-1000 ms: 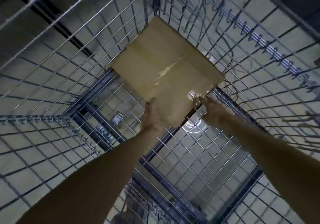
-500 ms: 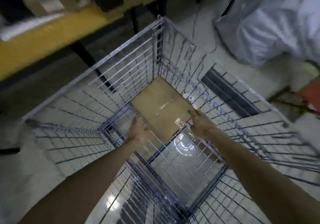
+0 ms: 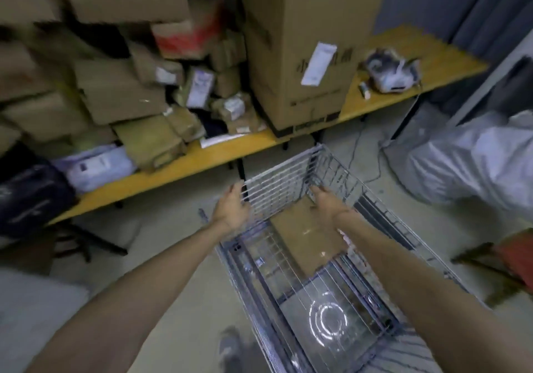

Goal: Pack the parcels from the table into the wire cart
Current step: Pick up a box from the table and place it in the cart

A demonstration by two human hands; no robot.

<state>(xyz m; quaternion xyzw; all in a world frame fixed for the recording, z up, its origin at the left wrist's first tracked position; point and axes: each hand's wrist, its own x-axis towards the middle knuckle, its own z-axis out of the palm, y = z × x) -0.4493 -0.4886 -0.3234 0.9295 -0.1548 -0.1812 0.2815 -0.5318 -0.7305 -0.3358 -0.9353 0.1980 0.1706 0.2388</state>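
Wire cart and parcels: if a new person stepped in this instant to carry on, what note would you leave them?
Left hand: open, empty, by the far left corner of the wire cart.
Right hand: open, empty, above the cart's inside.
Done: one flat cardboard parcel lies on the cart floor at its far end.
Left: a pile of parcels and a big carton sit on the yellow table beyond the cart. Probably take a parcel next and pack it beside the first; the near half of the cart floor is bare.
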